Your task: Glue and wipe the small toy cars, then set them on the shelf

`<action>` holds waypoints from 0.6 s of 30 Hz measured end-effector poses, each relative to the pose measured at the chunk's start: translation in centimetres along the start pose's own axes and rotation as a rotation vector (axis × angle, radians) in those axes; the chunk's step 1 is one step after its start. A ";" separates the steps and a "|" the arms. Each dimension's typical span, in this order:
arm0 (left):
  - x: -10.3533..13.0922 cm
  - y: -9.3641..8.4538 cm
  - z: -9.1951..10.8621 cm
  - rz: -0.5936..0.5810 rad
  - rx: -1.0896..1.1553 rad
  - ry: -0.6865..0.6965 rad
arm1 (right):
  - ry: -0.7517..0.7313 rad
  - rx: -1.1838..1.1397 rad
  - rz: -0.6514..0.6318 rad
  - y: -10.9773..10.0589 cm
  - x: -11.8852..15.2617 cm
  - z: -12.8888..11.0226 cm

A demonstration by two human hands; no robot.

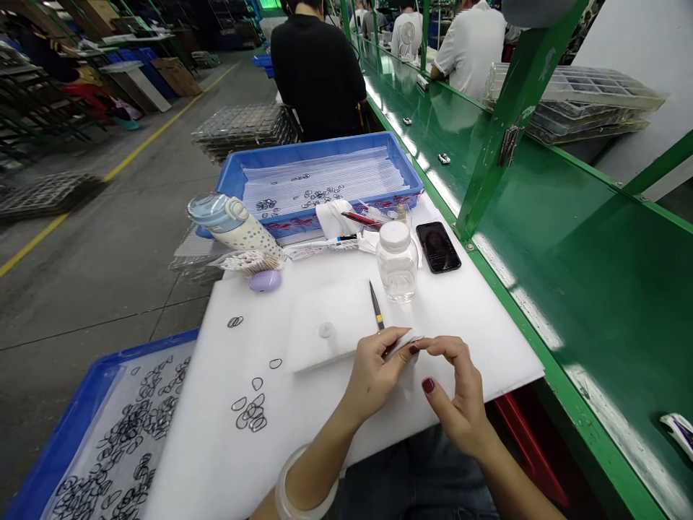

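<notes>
Small pale flat piece (412, 339): pinched between fingertips of both hands, just above the white foam-covered desk (476, 310). Left hand (376, 368): fingers clenched on the piece and on black yellow-banded tweezers (375, 306), tips pointing away. Right hand (460, 393): thumb and forefinger grasping the piece's other end. Clear plastic bottle with white cap (397, 261): upright, just beyond the tweezers. Black smartphone (438, 246): flat, beside the bottle. Thin dark wire loops (250, 412): scattered left of the hands. Blue plastic tray of loops (86, 433): at the desk's near-left edge.
</notes>
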State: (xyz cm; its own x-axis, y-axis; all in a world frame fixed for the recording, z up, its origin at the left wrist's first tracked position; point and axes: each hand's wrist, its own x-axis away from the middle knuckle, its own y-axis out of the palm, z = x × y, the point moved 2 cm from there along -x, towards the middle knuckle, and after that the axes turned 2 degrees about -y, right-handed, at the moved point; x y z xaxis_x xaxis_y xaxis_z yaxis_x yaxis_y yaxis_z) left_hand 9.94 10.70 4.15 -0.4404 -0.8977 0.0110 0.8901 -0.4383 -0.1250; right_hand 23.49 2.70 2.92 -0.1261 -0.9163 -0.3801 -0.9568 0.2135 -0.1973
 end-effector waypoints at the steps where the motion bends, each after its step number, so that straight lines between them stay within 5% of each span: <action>1: 0.0 0.0 0.0 0.006 -0.030 0.009 | -0.051 0.106 -0.010 -0.2 -0.1 -0.1; 4: 0.1 0.0 -0.1 0.057 -0.095 0.019 | -0.143 0.265 -0.044 -0.6 -0.5 -0.4; 8: 0.1 0.1 -0.1 0.095 -0.086 0.018 | -0.091 0.202 -0.043 -0.8 -0.6 -0.4; 13: -0.1 0.2 0.2 -0.045 -0.059 0.049 | 0.017 0.111 -0.017 -0.9 -0.1 -0.2; 18: 0.1 -0.2 0.0 0.113 -0.116 0.071 | -0.016 0.151 -0.040 -0.6 0.0 -0.2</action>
State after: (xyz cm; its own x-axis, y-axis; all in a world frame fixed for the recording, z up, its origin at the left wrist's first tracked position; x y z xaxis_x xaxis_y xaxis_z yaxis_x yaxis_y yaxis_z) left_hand 9.74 10.69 4.16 -0.3491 -0.9337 -0.0789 0.9167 -0.3229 -0.2352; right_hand 24.00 2.50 3.21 -0.0829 -0.9198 -0.3836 -0.9105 0.2264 -0.3460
